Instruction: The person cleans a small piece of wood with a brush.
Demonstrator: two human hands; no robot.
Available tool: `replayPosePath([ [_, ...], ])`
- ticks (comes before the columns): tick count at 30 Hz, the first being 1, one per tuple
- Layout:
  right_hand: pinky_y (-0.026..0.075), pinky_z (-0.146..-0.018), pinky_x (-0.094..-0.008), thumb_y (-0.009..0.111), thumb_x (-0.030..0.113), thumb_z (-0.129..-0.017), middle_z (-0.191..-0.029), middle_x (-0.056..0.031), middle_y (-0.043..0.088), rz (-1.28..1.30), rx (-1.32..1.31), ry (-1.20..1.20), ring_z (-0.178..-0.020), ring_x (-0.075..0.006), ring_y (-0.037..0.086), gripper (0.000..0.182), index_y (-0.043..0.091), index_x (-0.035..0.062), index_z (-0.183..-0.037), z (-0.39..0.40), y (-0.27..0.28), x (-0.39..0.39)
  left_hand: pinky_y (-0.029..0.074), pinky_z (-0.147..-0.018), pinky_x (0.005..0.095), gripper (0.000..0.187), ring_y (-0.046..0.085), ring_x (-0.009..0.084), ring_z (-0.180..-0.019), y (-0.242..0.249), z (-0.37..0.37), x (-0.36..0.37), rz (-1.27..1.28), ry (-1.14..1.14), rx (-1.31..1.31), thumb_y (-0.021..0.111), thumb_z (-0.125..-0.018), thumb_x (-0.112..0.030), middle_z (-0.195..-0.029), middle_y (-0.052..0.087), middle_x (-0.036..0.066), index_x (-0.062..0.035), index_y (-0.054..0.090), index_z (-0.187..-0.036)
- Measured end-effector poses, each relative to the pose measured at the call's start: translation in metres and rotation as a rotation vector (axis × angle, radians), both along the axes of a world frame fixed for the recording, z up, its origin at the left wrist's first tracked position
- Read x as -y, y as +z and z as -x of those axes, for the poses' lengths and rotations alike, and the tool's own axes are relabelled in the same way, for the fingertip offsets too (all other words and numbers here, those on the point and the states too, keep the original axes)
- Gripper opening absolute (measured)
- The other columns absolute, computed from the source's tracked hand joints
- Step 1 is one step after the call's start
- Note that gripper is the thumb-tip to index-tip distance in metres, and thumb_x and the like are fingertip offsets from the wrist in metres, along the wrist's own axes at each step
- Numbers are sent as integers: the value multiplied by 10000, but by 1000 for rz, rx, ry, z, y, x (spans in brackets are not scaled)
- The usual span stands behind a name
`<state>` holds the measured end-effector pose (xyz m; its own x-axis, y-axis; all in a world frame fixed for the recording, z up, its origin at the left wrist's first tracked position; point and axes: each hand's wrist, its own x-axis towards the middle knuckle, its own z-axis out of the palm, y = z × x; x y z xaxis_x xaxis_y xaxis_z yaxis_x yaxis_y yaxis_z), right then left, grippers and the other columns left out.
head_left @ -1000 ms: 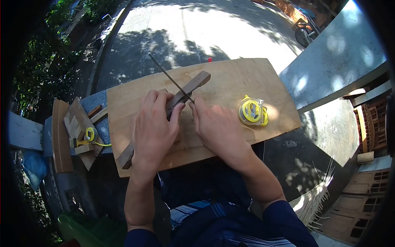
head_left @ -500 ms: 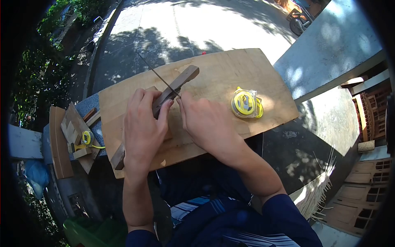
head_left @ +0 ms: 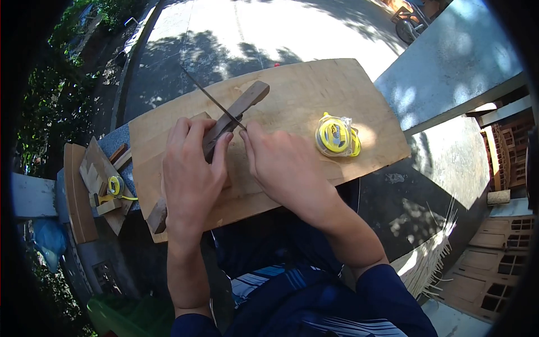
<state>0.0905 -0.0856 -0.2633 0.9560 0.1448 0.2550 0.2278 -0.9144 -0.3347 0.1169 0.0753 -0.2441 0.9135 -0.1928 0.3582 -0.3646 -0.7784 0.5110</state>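
A dark wooden bar lies aslant across the plywood board, its lower end showing past my left wrist. Fingers and thumb of my left hand are wrapped round its middle. A slim dark file crosses over the bar at an angle, its far end reaching toward the board's far edge. My right hand is closed on the near end of this file, beside the bar. Under the left hand, a paler wood block shows only in part. The exact contact between file and bar is partly hidden by the fingers.
The plywood board carries a yellow tape measure in clear wrapping on the right. At left, wood pieces and a second yellow tape lie on a stone ledge. A pale concrete ledge runs along the right.
The file has slid slightly forward and left across the bar. Both hands keep their grips. The whole view has shifted a little.
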Motion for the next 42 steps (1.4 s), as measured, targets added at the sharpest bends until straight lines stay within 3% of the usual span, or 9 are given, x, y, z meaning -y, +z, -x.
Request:
replayPosePath([
  [3,476,-536,-524,527,260,-1086,-603,-175,620,-34,-49,-52,-565,-396,645,241,571,50,-978,3,2,-4,505,-823,469,197,648,358,-944,1,-3,0,13,-1,-31,755,-931,-155,-975,637,160,14,692,-1011],
  [9,498,-500,-480,527,259,-1082,-588,-164,636,-43,-203,-47,-537,-361,666,237,567,51,-974,56,9,20,502,-774,434,196,665,322,-864,-3,-4,-6,54,12,-32,764,-927,-137,-933,647,153,19,697,-1025],
  [14,480,-509,-511,525,243,-1083,-585,-181,616,-70,-165,-24,-549,-402,644,226,562,44,-981,34,9,17,503,-799,476,194,655,358,-936,1,-1,0,9,22,-6,752,-934,-147,-958,638,159,11,689,-1028],
  [18,472,-508,-532,530,248,-1082,-576,-195,602,-173,-84,-20,-543,-422,631,226,565,45,-990,14,-4,3,499,-770,431,190,650,327,-863,-3,-3,2,-13,25,58,752,-938,-130,-950,635,154,25,691,-1030],
  [26,469,-525,-515,534,253,-1082,-596,-175,608,-83,-183,-39,-573,-401,644,237,558,44,-974,34,11,18,508,-811,472,188,661,361,-937,2,-4,0,16,45,-28,747,-943,-144,-982,647,167,12,690,-1029],
  [30,479,-507,-476,546,277,-1080,-612,-159,639,-137,-127,-48,-542,-373,648,262,562,38,-975,45,23,32,508,-771,421,196,666,312,-870,0,-5,-2,58,59,-36,759,-935,-140,-931,645,153,22,709,-1034],
  [31,479,-534,-482,550,268,-1075,-617,-160,628,-287,-143,-93,-563,-393,644,252,574,34,-984,47,32,34,509,-773,422,195,668,312,-873,0,-5,-2,58,58,-36,760,-934,-142,-934,647,153,19,711,-1031],
  [35,497,-636,-474,522,200,-1045,-649,-146,615,-488,-125,-210,-638,-377,666,199,640,39,-1052,48,39,55,512,-780,429,202,670,323,-883,2,-4,-3,52,60,-51,762,-933,-157,-956,653,152,8,715,-1040],
  [42,539,-718,-440,610,144,-1013,-821,-157,696,-537,27,-176,-725,-343,706,133,631,31,-1081,51,28,55,511,-786,440,218,671,342,-899,0,-4,-4,53,58,-49,759,-936,-175,-979,656,148,-1,710,-1058],
])
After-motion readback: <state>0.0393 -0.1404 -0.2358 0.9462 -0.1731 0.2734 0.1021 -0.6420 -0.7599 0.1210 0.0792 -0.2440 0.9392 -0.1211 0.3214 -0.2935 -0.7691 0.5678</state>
